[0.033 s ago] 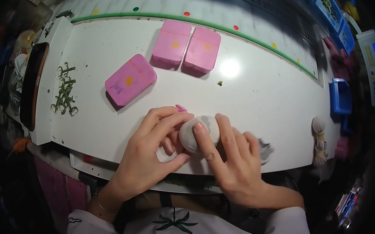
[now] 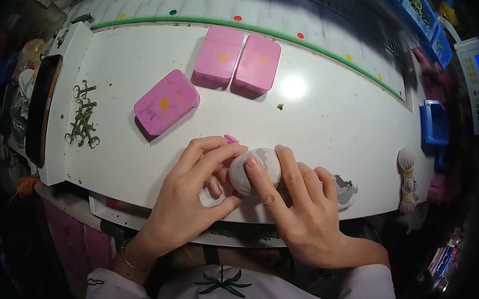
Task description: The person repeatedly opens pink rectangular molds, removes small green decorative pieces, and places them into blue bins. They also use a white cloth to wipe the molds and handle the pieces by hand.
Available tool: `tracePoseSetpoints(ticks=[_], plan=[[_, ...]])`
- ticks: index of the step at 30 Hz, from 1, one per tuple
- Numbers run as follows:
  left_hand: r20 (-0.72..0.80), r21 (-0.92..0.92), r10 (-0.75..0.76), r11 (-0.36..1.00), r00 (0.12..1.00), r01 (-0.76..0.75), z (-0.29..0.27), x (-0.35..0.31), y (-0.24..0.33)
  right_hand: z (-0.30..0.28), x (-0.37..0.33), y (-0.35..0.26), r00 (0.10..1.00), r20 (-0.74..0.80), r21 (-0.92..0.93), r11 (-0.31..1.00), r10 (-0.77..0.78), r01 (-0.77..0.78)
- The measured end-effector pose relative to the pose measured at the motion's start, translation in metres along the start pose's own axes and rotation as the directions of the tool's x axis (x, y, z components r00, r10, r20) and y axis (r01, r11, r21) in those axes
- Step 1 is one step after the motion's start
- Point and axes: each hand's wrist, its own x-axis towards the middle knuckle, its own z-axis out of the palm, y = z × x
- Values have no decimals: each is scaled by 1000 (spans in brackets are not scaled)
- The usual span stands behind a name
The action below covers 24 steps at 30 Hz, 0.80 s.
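Note:
A rounded white piece with a grey patch (image 2: 253, 173) is between my hands near the table's front edge; its exact kind I cannot make out. My left hand (image 2: 191, 185) curls its fingers and thumb against its left side. My right hand (image 2: 302, 205) presses the index finger on its top and another finger along its right side; the right thumb is hidden. A small pink piece (image 2: 230, 139) shows beyond my left fingertips. Beside my right outer fingers is another white-and-grey piece (image 2: 346, 191), partly covered by the hand. Whether those fingers touch it I cannot tell.
Three pink blocks with yellow dots, including a tilted one (image 2: 167, 103), rest on the white table (image 2: 331, 128). Green branched pieces (image 2: 84, 116) lie left, near a dark flat device (image 2: 44, 109). At right are a tied cloth bundle (image 2: 407, 179) and a blue bin (image 2: 435, 123).
The white-and-grey piece beside my right hand was blurred and is now sharper and slightly farther right. My right outer fingers have shifted a little. The left hand looks the same.

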Motion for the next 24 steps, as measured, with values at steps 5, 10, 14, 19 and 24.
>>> tracePoseSetpoints(ticks=[5,10,14,19,24], plan=[[-3,-20,-11,1000,1000,11,-5,-2,-3,-26,19,8,991,112,179,980,70,-89],[5,-34,-16,999,1000,16,-2,-1,-3,-3,11,4,996,-90,-14,1000,-24,23],[-3,-17,-17,1000,1000,17,-2,-2,0,5,12,1,1000,15,38,999,7,-7],[21,-83,-41,996,999,43,-5,-6,-5,-26,14,4,989,3,199,969,149,-147],[73,5,5,1000,997,-5,-6,-4,1,9,-5,-11,997,-63,-16,999,-35,35]])
